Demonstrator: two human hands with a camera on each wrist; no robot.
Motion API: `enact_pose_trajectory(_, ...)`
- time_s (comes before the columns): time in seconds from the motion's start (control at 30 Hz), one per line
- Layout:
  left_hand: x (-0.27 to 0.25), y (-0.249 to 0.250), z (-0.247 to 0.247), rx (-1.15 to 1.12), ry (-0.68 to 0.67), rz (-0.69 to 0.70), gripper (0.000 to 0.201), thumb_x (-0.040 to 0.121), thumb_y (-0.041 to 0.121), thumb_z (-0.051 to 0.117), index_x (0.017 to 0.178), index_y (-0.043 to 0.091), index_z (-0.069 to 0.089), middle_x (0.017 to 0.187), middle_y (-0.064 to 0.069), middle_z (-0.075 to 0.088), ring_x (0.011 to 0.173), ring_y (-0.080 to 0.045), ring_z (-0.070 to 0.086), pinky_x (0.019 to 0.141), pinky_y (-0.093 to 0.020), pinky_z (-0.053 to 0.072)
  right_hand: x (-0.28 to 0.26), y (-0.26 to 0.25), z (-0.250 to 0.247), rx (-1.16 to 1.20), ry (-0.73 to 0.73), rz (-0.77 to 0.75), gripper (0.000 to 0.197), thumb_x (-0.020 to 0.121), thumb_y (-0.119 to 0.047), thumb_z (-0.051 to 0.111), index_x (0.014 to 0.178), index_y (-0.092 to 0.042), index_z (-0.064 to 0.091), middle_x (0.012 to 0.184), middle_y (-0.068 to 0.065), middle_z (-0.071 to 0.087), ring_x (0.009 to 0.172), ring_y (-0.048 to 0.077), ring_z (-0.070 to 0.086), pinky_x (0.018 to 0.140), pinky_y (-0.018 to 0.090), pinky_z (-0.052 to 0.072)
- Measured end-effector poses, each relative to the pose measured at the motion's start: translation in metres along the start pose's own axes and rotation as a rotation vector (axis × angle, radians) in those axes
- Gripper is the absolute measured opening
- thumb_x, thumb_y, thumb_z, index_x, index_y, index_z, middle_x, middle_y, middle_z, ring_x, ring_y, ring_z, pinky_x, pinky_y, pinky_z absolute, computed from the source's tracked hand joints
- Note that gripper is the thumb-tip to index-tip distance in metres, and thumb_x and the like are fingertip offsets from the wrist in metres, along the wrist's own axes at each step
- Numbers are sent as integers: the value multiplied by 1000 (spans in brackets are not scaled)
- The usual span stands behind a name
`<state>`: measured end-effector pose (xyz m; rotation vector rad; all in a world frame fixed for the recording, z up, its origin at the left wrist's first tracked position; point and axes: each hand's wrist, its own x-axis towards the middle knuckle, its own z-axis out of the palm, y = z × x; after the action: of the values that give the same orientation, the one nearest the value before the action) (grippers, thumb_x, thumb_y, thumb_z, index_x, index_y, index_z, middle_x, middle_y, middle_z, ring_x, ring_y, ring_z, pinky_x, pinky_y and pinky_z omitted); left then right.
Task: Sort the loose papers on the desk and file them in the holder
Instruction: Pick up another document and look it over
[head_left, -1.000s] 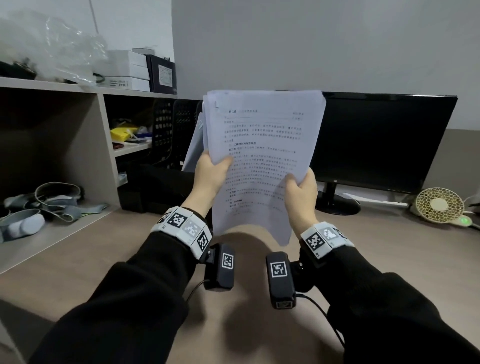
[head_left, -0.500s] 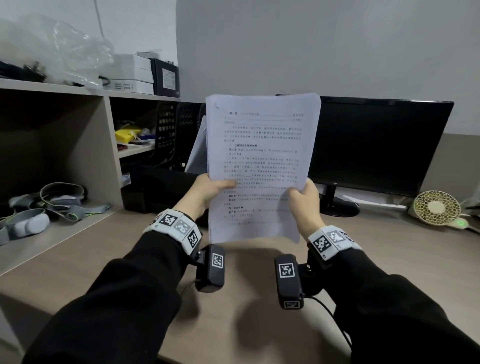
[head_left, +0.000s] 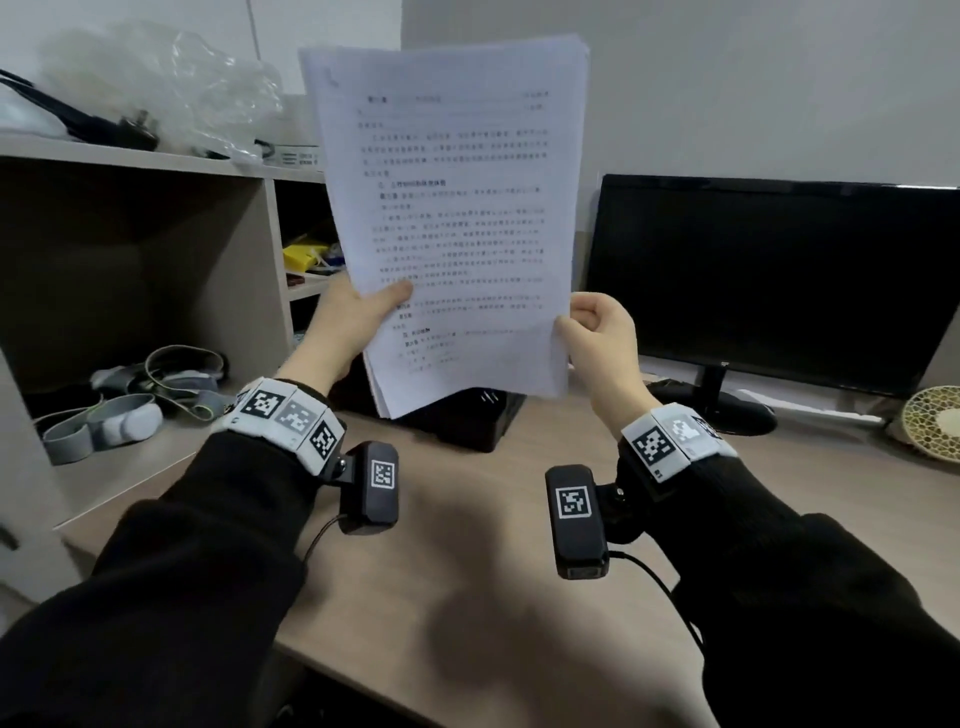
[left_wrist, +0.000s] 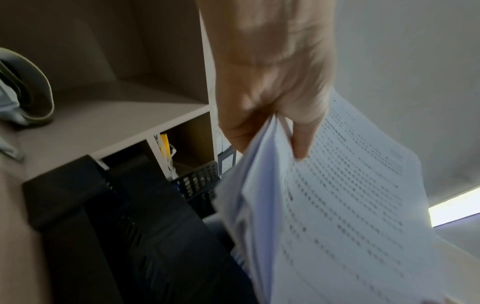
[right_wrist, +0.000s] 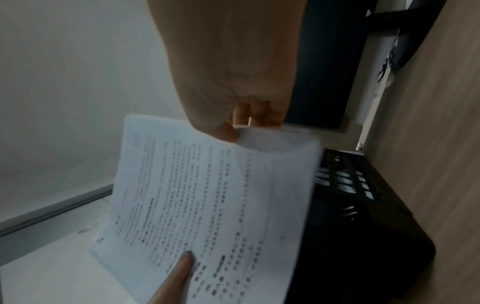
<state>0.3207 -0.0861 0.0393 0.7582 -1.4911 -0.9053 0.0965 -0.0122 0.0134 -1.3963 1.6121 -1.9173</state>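
The person holds a stack of papers (head_left: 452, 218) up in the air, above the desk (head_left: 467, 545). The left hand (head_left: 337, 325) pinches the left edge, with the thumb flat on the front page and the fingers curled behind. The right hand (head_left: 597, 335) is curled tight on the lower right edge, pinching it between thumb and fingers. The pages are thin, white and a bit bendy, with rows of small dark print. The sheets fan apart a little at the bottom. Right under the stack sits a black plastic holder (head_left: 467, 421) with little holes in its walls; I think it has slots, but the wrist views are blurry. A flat black monitor (head_left: 769, 275) stands to the right.
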Motion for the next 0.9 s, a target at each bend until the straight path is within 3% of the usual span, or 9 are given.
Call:
enact_pose_trajectory(0.07, 8, 1, -16, -13, 143, 53, 25, 89, 9, 65, 112, 13, 59, 112, 0, 62, 101, -16, 61, 83, -25, 51, 3, 3, 8, 38, -4, 33, 19, 86, -13, 59, 104, -19, 59, 97, 0, 71, 90, 13, 68, 83, 34, 56)
enact_pose_trajectory(0.17, 20, 2, -36, 2, 324, 137, 20, 89, 10, 65, 108, 14, 60, 107, 1, 62, 98, -12, 61, 75, -12, 49, 6, 10, 15, 85, 31, 78, 18, 88, -8, 56, 102, -18, 58, 91, 0, 71, 82, 11, 68, 80, 30, 54)
enact_pose_trajectory(0.3, 37, -3, -53, 118, 541, 152, 32, 87, 20, 61, 116, 7, 64, 110, -1, 66, 103, -15, 63, 90, -26, 51, 12, 21, 24, 126, 67, 136, 19, 89, -3, 50, 99, -18, 57, 88, -2, 69, 76, 9, 65, 74, 25, 51)
enact_pose_trajectory(0.43, 47, -8, -53, 218, 608, 164, 33, 91, 18, 57, 121, 6, 63, 120, -7, 66, 108, -16, 61, 93, -24, 48, 17, 26, 36, 127, 52, 148, 17, 87, -6, 54, 92, -22, 56, 89, 0, 69, 75, 10, 64, 67, 23, 46)
enact_pose_trajectory(0.77, 53, -24, -62, 105, 818, 224, 32, 94, 15, 52, 122, 1, 60, 107, 0, 62, 95, -4, 56, 74, -2, 41, 24, 35, 47, 111, 51, 157, 23, 87, -4, 48, 85, -25, 56, 88, -1, 70, 78, 12, 64, 78, 29, 50)
enact_pose_trajectory(0.83, 56, -25, -61, 113, 816, 216, 32, 94, 15, 52, 122, 1, 60, 108, -1, 63, 96, -6, 56, 75, -3, 41, 25, 38, 50, 93, 59, 152, 23, 85, -4, 49, 84, -26, 56, 89, -2, 69, 81, 14, 63, 79, 31, 50)
enact_pose_trajectory(0.9, 62, -30, -56, 166, 788, 209, 33, 94, 17, 52, 122, 1, 60, 114, -8, 66, 101, -15, 61, 82, -14, 44, 27, 40, 53, 74, 76, 149, 23, 85, -5, 50, 82, -27, 56, 89, -1, 68, 83, 16, 62, 80, 34, 49)
